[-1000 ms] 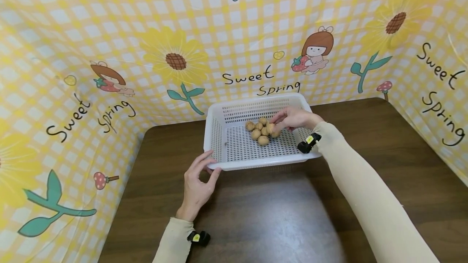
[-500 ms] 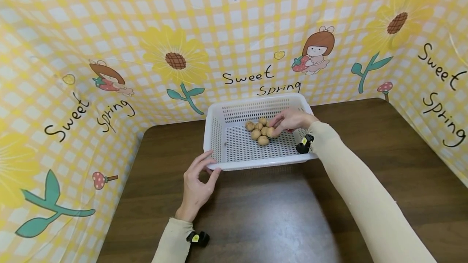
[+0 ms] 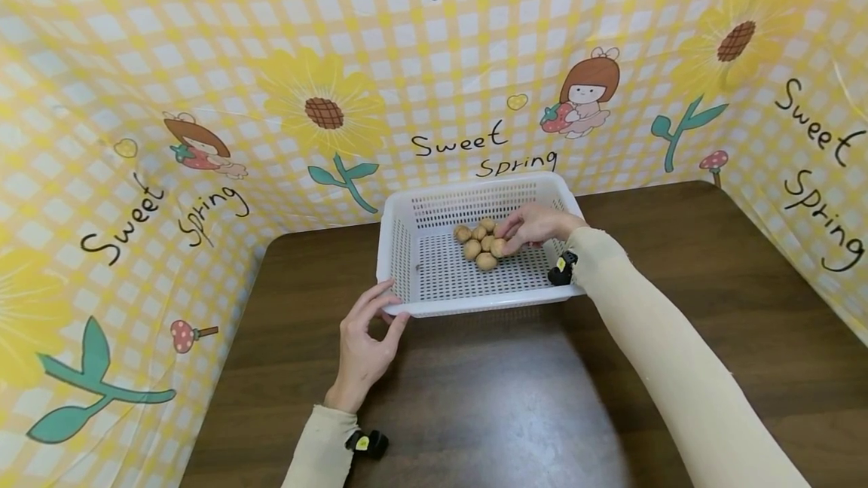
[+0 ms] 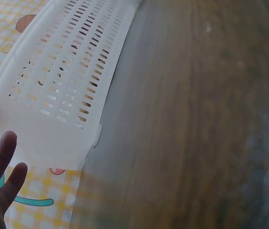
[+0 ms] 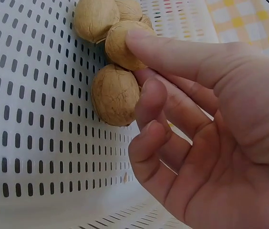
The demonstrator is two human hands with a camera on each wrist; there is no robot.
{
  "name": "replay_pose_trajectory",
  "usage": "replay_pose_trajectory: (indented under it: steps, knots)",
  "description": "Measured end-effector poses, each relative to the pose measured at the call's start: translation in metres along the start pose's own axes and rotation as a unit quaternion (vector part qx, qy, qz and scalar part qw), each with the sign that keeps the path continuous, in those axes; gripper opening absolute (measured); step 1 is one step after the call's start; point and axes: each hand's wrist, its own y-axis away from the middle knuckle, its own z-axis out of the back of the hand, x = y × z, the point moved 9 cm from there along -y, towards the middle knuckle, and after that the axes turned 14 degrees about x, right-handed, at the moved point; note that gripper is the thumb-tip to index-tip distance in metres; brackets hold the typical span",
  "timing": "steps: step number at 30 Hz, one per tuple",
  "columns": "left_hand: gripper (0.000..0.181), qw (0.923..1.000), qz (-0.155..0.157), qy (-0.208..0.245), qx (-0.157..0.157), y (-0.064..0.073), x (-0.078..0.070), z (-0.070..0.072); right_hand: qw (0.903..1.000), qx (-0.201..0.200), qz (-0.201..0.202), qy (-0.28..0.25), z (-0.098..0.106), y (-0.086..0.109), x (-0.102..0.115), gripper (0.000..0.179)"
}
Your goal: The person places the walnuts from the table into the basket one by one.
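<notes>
A white perforated plastic basket (image 3: 447, 303) stands on the table, with several walnuts (image 3: 486, 261) clustered on its floor. My left hand (image 3: 366, 352) holds the basket's near left corner, fingers over the rim and thumb at the front edge. In the left wrist view only some of its fingers (image 4: 3, 155) show beside the basket's wall. Reaching in from the right, my right hand (image 3: 536, 223) pinches a walnut (image 5: 119, 47) between thumb and fingers, at the right side of the cluster. Its other fingers (image 5: 149, 143) are bent close to another walnut (image 5: 114, 98).
The dark wooden table (image 3: 502, 390) extends in front of the basket and to both sides. A yellow checked cloth (image 3: 447, 44) with printed flowers rises behind the table and along its sides. Black wrist cameras (image 3: 367, 443) sit on both sleeves.
My right hand has shifted slightly left, and the walnut at its fingertips has come down among the others. My left hand stays at the basket's corner.
</notes>
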Motion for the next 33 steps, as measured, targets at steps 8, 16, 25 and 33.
replay_pose_trajectory:
  steps: [8,16,25,33]
  knots:
    - [0.02,1.0,0.004,0.0,0.002,-0.002,0.001,-0.001,0.9999,0.002,0.0,-0.015,0.002,0.002,0.001,0.05]
    - [0.02,1.0,0.002,0.003,0.005,-0.003,0.0,-0.004,0.9989,-0.008,0.018,-0.043,0.01,0.018,0.012,0.047]
    - [0.019,0.9999,-0.013,0.0,-0.004,-0.007,0.002,-0.004,0.993,-0.074,0.057,0.073,0.02,0.056,0.045,0.035]
    - [0.019,1.0,0.0,-0.002,0.0,-0.007,0.007,-0.001,0.9754,-0.155,0.14,0.072,0.0,0.111,0.062,0.023]
